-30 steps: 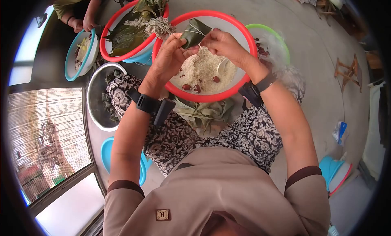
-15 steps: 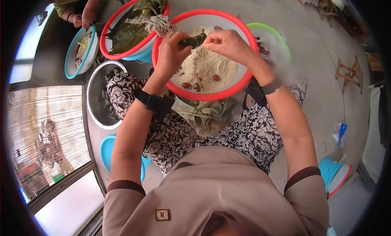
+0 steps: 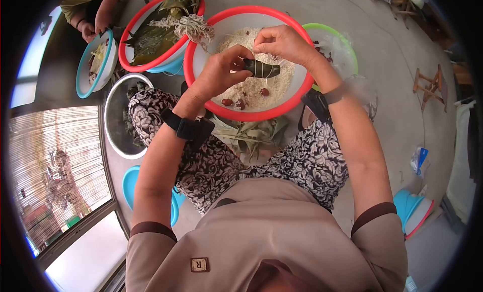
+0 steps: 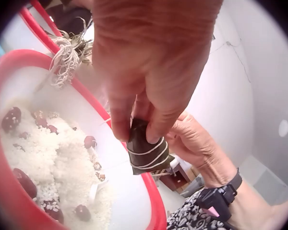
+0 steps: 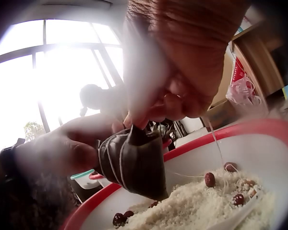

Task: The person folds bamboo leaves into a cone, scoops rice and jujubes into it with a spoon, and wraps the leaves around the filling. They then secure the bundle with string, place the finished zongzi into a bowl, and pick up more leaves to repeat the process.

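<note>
Rice [image 3: 284, 84] and red dates [image 3: 264, 91] sit in the big tub [image 3: 261, 115], and we see two hands up over it. The left hand [image 3: 221, 73] pinches one end of a small dark parcel [image 3: 267, 70], with its thumb and fingers close together. The parcel is over the middle of the tub, held up above the rice and tipped on its side. We can see white string [image 4: 146, 153] going round it in a few loops. The right hand [image 3: 286, 44] is just beside the parcel, over the far right part of the tub. Its thumb and finger are narrow, pinching a thin bit of the string that runs down to the parcel.

Left of the tub, and touching it, we see a red-edged bin [image 3: 151, 68] with long dark leaves [image 3: 156, 38] in it. A bunch of threads [image 3: 191, 29] hangs over the bin's edge, next to the tub. Farther left of the tub, we find another person's hands [image 3: 89, 31] by a blue-edged bowl [image 3: 109, 43]. A metal pan [image 3: 106, 116] is left of the tub too, nearer to us. A leaf pile [image 3: 251, 137] lies just on our side of the tub. Right of the tub is a green-edged bowl [image 3: 353, 55], and well apart on that side we see a wooden stool [image 3: 430, 92].
</note>
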The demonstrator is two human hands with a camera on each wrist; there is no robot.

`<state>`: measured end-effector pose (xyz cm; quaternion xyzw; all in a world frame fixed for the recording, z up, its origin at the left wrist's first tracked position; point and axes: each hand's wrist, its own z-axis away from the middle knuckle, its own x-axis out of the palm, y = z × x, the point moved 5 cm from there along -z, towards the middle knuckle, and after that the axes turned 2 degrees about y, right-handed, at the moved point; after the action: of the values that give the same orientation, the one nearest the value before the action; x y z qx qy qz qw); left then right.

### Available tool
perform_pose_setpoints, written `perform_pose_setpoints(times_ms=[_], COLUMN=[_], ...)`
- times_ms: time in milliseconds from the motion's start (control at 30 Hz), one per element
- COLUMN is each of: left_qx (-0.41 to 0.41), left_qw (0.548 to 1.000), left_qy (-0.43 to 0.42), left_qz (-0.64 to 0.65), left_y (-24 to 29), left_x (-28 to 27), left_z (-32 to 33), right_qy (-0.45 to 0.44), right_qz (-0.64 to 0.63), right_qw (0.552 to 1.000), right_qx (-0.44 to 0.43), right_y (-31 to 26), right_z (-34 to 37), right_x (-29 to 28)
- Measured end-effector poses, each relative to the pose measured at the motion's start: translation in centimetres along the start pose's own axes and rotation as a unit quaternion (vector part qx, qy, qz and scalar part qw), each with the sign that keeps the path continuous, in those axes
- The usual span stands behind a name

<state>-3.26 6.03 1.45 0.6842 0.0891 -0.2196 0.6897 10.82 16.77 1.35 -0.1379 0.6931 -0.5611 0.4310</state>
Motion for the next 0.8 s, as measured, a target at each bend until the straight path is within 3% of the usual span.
perform_pose_setpoints(times_ms=[33, 100, 233, 333, 433, 600, 700, 767, 800], left_qx=[0.001, 0.036, -0.006, -0.014, -0.037, -0.059, -0.074, -0.052, -0.052], left_qw=[1.000, 0.968, 0.930, 0.868, 0.855, 0.857, 0.877, 0.935, 0.935], left_qy=[0.000, -0.029, 0.013, 0.095, 0.142, 0.185, 0.224, 0.272, 0.272], left_qz=[0.001, 0.247, 0.367, 0.487, 0.497, 0.477, 0.418, 0.222, 0.222], left_y=[-0.5, -0.8, -0.8, -2.5, -3.9, -5.7, -6.1, -5.3, -4.5], left_x=[0.0, 0.0, -1.5, -2.7, -3.7, -4.0, -4.4, -4.6, -4.4], left_z=[-0.1, -0.4, -0.2, -0.6, -0.6, -0.6, -0.6, -0.4, -0.3], right_qy=[-0.022, -0.037, -0.032, -0.032, -0.021, -0.011, -0.021, -0.024, -0.028], right_qz=[-0.045, -0.106, -0.304, -0.240, -0.190, -0.114, -0.090, -0.091, -0.093], right_qw=[0.998, 0.993, 0.948, 0.968, 0.977, 0.993, 0.995, 0.995, 0.995], right_qx=[0.023, 0.037, 0.086, 0.073, 0.090, 0.032, 0.028, 0.025, 0.022], right_y=[0.5, 0.9, 0.2, 1.3, 0.8, 0.8, 0.5, 0.1, -0.1], right_z=[0.0, 0.2, 0.7, 0.1, 0.4, 0.2, 0.6, 0.7, 0.8], right_x=[0.2, 0.4, 1.7, 3.1, 3.7, 4.3, 4.3, 4.0, 3.8])
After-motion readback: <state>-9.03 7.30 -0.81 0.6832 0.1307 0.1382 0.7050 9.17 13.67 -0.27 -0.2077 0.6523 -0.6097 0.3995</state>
